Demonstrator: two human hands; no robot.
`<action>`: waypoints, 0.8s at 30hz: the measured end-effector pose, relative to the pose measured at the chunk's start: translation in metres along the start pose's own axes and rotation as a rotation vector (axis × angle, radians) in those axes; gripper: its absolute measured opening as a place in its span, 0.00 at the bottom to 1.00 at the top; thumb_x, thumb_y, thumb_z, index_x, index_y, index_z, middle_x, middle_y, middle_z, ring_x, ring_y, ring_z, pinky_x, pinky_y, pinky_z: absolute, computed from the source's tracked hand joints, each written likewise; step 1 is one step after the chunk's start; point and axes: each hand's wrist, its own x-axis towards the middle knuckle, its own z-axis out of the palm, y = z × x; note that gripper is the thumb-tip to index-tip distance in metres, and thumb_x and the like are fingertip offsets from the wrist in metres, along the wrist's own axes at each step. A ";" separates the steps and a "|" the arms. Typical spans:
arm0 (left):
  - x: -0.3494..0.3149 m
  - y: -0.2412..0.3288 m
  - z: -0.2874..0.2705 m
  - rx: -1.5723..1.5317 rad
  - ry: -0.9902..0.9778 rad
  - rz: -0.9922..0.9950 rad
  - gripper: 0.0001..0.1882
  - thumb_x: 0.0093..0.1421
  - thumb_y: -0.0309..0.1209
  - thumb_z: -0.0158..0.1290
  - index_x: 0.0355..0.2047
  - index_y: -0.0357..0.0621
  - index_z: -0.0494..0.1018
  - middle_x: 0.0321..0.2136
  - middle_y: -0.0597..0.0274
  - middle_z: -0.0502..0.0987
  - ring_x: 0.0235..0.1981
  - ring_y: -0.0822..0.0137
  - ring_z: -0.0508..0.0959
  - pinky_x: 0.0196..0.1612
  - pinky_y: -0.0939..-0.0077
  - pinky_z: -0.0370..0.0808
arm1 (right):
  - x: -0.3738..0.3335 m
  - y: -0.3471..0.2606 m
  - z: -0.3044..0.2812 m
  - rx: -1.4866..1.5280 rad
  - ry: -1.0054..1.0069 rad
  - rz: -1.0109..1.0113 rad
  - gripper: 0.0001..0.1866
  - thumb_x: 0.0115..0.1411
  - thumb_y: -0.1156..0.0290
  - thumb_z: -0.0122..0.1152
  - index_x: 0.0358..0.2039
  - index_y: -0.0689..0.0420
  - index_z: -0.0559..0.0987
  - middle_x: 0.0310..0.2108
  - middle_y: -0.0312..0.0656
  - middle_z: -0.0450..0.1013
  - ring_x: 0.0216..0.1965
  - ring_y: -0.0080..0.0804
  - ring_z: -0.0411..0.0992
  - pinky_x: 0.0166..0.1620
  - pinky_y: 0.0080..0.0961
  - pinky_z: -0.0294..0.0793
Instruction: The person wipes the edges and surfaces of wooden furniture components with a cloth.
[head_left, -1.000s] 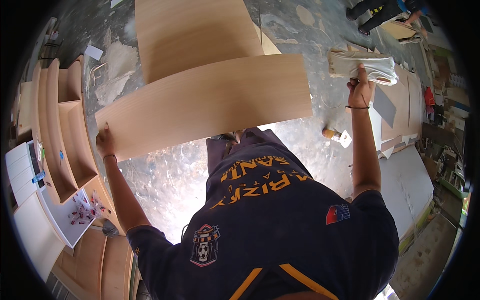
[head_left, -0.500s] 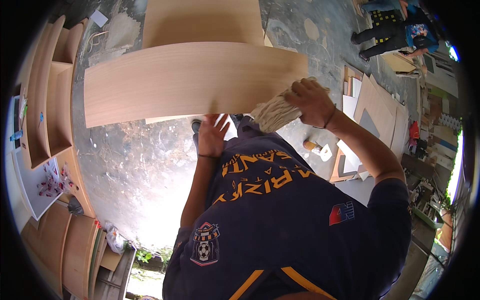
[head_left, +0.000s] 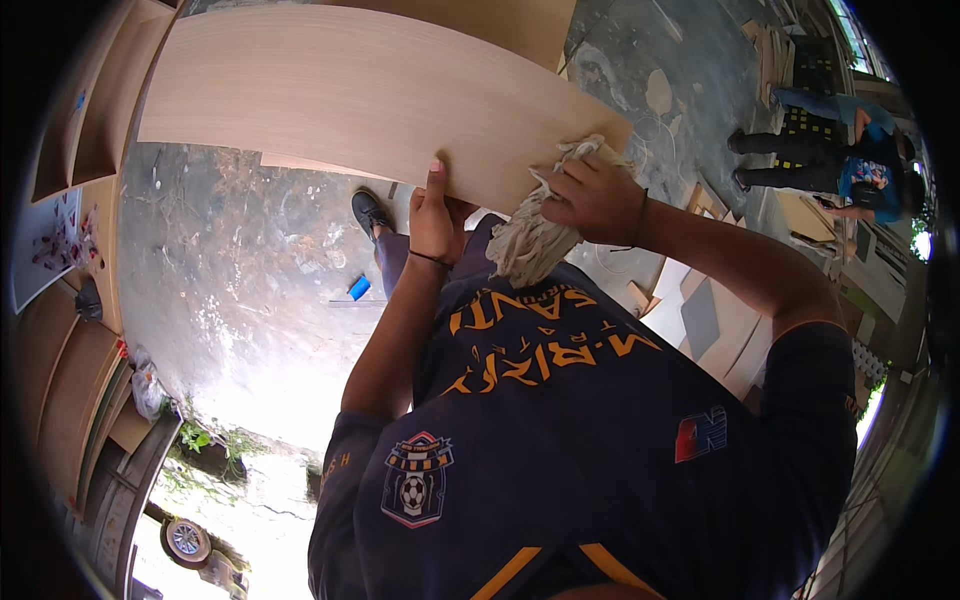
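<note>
A long, light wood-veneer board (head_left: 340, 90) stretches across in front of me. My left hand (head_left: 436, 218) grips its near edge, thumb lying on the top face and the other fingers underneath, mostly hidden. In my right hand (head_left: 596, 200) is a bunch of off-white cotton yarn (head_left: 535, 240), bundled like a cleaning rag. My fingers are closed around it at the right end of the board, where it lies against the surface. Its loose strands hang down over the near edge in front of my shirt.
Another wood panel (head_left: 510, 25) lies beyond the board. A wooden shelf unit (head_left: 110, 110) stands at the left, with leaning panels (head_left: 75, 400) below it. Offcut sheets (head_left: 715, 320) are at the right. Two people (head_left: 840, 155) stand at the far right. A small blue object (head_left: 359, 288) lies on the floor.
My left hand went from open, with fingers spread near the board, to gripping its near edge. The yarn came down onto the board's right end. The board now appears tilted and higher in view.
</note>
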 end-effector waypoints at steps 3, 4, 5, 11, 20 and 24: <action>0.000 -0.001 0.002 0.025 -0.005 -0.006 0.21 0.62 0.43 0.43 0.41 0.34 0.68 0.37 0.53 0.75 0.37 0.61 0.77 0.38 0.68 0.77 | 0.018 0.014 0.000 0.001 0.161 -0.091 0.05 0.42 0.66 0.52 0.22 0.48 0.72 0.25 0.34 0.65 0.30 0.29 0.65 0.34 0.24 0.64; 0.000 0.001 0.005 0.049 0.011 -0.022 0.21 0.62 0.43 0.43 0.41 0.34 0.68 0.36 0.53 0.75 0.37 0.61 0.77 0.38 0.68 0.77 | 0.026 0.018 0.005 -0.020 0.096 -0.104 0.04 0.44 0.66 0.50 0.22 0.48 0.72 0.26 0.34 0.65 0.31 0.29 0.65 0.33 0.24 0.63; -0.001 0.006 0.006 0.078 0.035 -0.039 0.21 0.62 0.43 0.43 0.40 0.34 0.68 0.36 0.53 0.75 0.37 0.61 0.77 0.38 0.68 0.77 | 0.036 0.023 0.005 0.008 0.093 -0.117 0.03 0.44 0.66 0.50 0.22 0.48 0.72 0.26 0.34 0.65 0.32 0.29 0.65 0.34 0.25 0.63; 0.001 0.005 0.012 0.053 -0.016 -0.001 0.28 0.63 0.47 0.37 0.53 0.36 0.58 0.48 0.51 0.67 0.48 0.59 0.71 0.44 0.65 0.72 | -0.026 0.047 -0.016 0.138 -0.092 -0.076 0.14 0.42 0.69 0.55 0.33 0.45 0.75 0.33 0.35 0.67 0.37 0.32 0.65 0.40 0.30 0.63; -0.004 -0.026 0.022 -0.066 -0.258 -0.192 0.33 0.63 0.52 0.34 0.58 0.40 0.49 0.53 0.51 0.62 0.53 0.58 0.67 0.49 0.62 0.69 | -0.037 0.057 -0.014 0.029 -0.055 -0.094 0.13 0.43 0.73 0.53 0.32 0.46 0.76 0.29 0.34 0.64 0.35 0.32 0.63 0.38 0.29 0.61; -0.009 -0.026 0.027 -0.054 -0.221 -0.201 0.32 0.63 0.52 0.33 0.58 0.40 0.49 0.53 0.51 0.63 0.52 0.58 0.67 0.50 0.63 0.68 | -0.026 0.066 -0.017 0.045 -0.078 -0.214 0.13 0.41 0.72 0.54 0.31 0.47 0.76 0.28 0.33 0.65 0.33 0.31 0.63 0.36 0.27 0.61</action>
